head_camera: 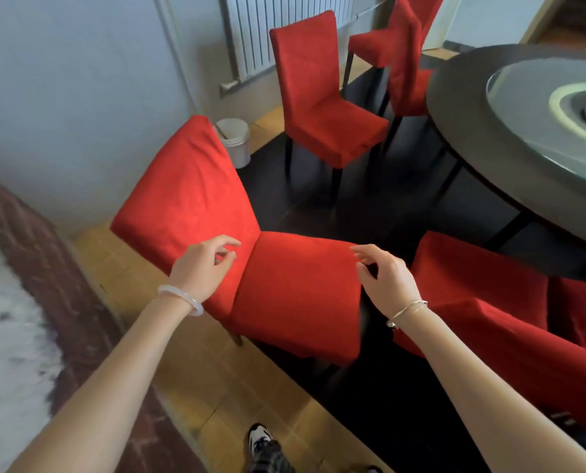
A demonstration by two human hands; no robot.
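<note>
A chair in a red fabric cover (284,291) stands right in front of me, its backrest to the left and its seat to the right. My left hand (204,264) hovers over the fold between backrest and seat, fingers loosely curled and holding nothing. My right hand (383,274) hovers at the far right edge of the seat, fingers relaxed, with nothing in it. Neither hand plainly touches the cover.
A second red chair (318,107) stands behind, a third (404,56) beyond it, and another (489,302) at my right. A dark round table (489,138) with a glass turntable fills the right. A white bin (235,139) sits by the wall under a radiator (267,25).
</note>
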